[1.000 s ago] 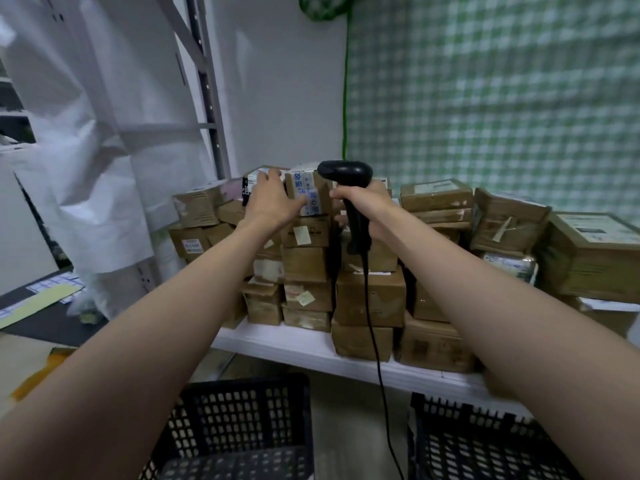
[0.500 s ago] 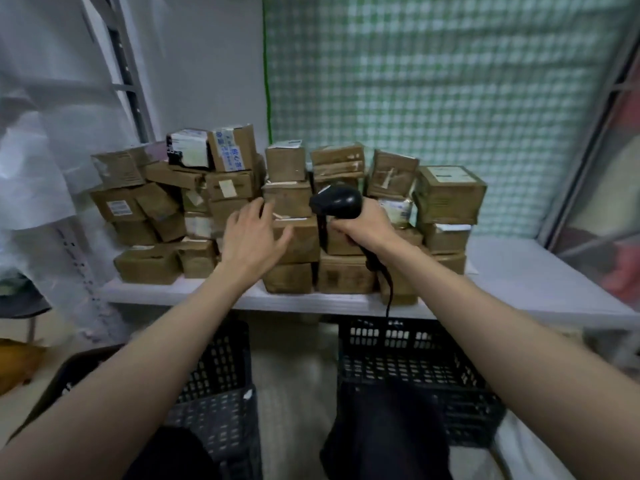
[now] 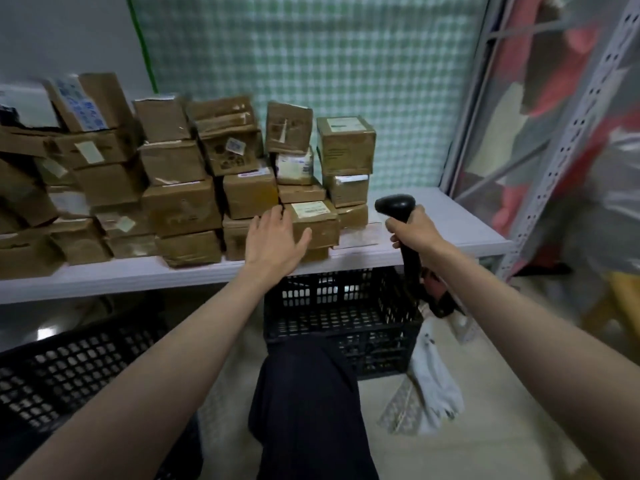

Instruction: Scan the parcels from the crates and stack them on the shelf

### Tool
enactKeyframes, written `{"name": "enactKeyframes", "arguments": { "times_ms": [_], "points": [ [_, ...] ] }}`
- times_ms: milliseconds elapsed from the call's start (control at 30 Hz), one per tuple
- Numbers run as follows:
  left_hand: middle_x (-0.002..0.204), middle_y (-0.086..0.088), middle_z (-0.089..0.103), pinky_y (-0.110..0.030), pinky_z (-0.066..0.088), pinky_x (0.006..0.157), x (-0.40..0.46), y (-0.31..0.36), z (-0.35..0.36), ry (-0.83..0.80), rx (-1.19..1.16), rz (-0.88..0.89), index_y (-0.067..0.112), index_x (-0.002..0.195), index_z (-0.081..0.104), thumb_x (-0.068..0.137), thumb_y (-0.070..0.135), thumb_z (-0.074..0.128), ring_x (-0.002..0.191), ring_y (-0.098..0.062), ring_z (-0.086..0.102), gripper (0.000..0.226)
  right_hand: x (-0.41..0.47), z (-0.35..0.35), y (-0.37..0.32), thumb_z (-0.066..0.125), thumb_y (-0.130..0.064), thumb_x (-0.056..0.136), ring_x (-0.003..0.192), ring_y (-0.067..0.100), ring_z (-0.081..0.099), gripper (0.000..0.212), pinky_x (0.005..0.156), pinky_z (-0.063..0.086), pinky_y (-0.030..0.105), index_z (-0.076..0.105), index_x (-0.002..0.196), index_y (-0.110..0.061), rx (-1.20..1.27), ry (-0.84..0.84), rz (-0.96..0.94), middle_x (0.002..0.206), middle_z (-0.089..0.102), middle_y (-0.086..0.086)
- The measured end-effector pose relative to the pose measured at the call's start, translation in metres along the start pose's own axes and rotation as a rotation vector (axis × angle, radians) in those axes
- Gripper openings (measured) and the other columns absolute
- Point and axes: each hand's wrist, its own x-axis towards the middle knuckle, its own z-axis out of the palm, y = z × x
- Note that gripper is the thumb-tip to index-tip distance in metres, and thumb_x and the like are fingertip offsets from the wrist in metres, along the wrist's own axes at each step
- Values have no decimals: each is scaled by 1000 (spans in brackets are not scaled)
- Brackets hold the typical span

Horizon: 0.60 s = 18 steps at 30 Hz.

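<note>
Head view is showing the left hand [image 3: 273,239] hanging spread before a labelled parcel [image 3: 313,221] on the shelf [image 3: 446,216]; the right hand [image 3: 414,230] is gripping the scanner [image 3: 398,206]. Cardboard looks light, stiff, best pinched by opposite sides.

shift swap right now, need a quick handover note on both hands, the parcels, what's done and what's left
Left hand: open, fingers spread in front of the stack, holding nothing.
Right hand: grips the black scanner upright, over the bare right end of the shelf.
Parcels: many brown boxes already stacked several high across the shelf.
Crates: one black crate under the shelf straight ahead, another at lower left; I cannot see any parcels in them.
Left: check both crates for remaining parcels, then scan and stack those.
</note>
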Motion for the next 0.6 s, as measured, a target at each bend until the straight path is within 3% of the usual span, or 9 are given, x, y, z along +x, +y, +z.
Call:
{"name": "enactKeyframes", "arguments": {
  "times_ms": [133,300,467,600],
  "points": [
    [147,-13,50,-46,32,117,28,12,14,-2,5,8,11,147,45,103,53,39,136,-30,47,61,49,-18,21,67,-28,91,70,24,73,47,53,55,33,53,130,-6,-19,89,83,116,65,19],
    [147,-14,50,-47,34,116,66,9,27,9,-14,1,9,144,48,103,53,40,135,-30,48,61,116,-8,38,66,-29,93,73,27,66,44,53,50,32,59,126,-1,-38,72,211,124,62,20],
    [140,-13,53,-47,36,114,93,3,41,40,-12,-15,9,140,50,103,51,41,130,-30,50,56,172,16,60,70,-22,85,104,36,68,49,83,58,42,59,126,0,-73,13,294,127,61,22],
    [135,-11,55,-47,37,113,107,0,51,37,-41,-15,11,138,51,104,50,40,126,-28,51,53,198,34,80,70,-18,89,108,36,66,43,75,48,33,61,126,2,-105,27,306,123,65,22]
  ]
}}
